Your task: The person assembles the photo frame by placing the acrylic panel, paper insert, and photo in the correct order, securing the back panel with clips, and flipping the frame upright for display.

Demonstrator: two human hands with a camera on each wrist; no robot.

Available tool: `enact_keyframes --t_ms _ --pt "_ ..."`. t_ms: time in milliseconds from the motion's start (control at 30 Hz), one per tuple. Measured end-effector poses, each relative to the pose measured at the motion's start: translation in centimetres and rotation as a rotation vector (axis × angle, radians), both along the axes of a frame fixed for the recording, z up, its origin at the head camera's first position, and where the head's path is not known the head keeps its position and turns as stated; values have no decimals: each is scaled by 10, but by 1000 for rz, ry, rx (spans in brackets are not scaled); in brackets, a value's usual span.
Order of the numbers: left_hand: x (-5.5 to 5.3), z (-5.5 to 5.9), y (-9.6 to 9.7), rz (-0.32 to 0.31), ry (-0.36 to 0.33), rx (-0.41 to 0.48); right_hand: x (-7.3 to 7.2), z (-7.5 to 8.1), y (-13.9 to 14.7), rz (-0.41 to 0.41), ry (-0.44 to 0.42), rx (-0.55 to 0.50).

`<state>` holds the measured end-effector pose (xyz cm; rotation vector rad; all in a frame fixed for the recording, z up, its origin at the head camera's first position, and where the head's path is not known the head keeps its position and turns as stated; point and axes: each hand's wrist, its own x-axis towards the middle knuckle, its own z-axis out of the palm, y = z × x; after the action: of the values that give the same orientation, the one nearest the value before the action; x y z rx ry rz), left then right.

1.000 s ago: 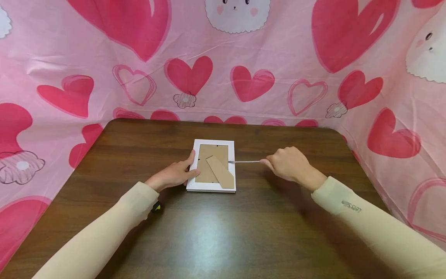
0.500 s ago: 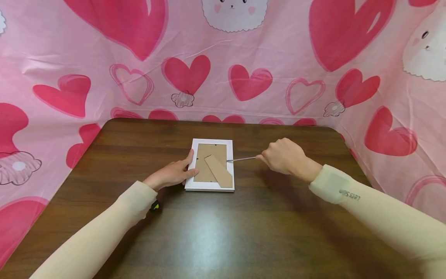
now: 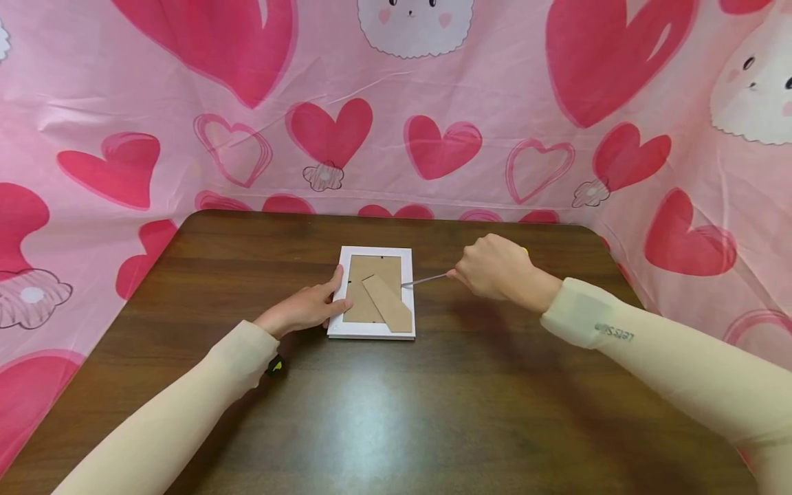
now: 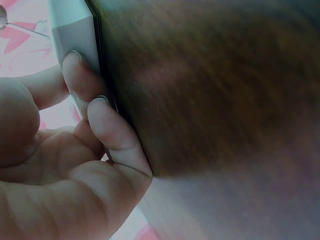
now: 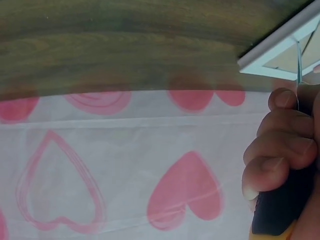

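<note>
A white picture frame (image 3: 377,251) lies face down on the table, its brown backing board (image 3: 391,267) and slanted cardboard stand (image 3: 390,304) upward. My left hand (image 3: 303,308) grips its left side, thumb over the border; in the left wrist view the fingers are curled at the frame's edge. My right hand (image 3: 495,269) holds a screwdriver with a thin metal shaft (image 3: 425,280). In the right wrist view its black and yellow handle (image 5: 280,210) is wrapped by the fingers. The shaft slopes down to the left, its tip at the inner right edge of the border.
The dark wooden table (image 3: 371,412) stretches around the frame. A pink cloth (image 3: 247,69) with red hearts hangs behind and along both sides. A small black and yellow object (image 3: 275,364) shows below the left cuff.
My right hand has risen and shifted left, so the screwdriver now tilts more steeply, its tip still at the border's inner edge. The left hand keeps its grip on the frame.
</note>
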<state>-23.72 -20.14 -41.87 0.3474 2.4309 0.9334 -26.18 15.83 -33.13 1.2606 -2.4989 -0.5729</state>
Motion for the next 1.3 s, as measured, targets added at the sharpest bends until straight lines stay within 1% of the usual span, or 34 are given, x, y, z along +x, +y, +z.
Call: enact_keyframes --t_ms 167,400,567,733,867,1067,1300 --pt "0 -1 0 6 -7 -6 0 6 -7 9 5 48" --pt "3 -1 1 12 -17 -13 1 11 -15 9 2 110" --pt "2 -2 2 5 -11 -8 1 15 -23 2 33 162" --pt "1 -2 1 1 -9 -7 3 20 -33 3 64 257" --pt "0 -2 1 3 -18 -7 8 26 -43 29 116 341" --pt "1 -1 2 19 -40 -9 13 32 -58 60 217 414" --pt "0 1 2 23 -37 -13 18 37 -72 82 315 518"
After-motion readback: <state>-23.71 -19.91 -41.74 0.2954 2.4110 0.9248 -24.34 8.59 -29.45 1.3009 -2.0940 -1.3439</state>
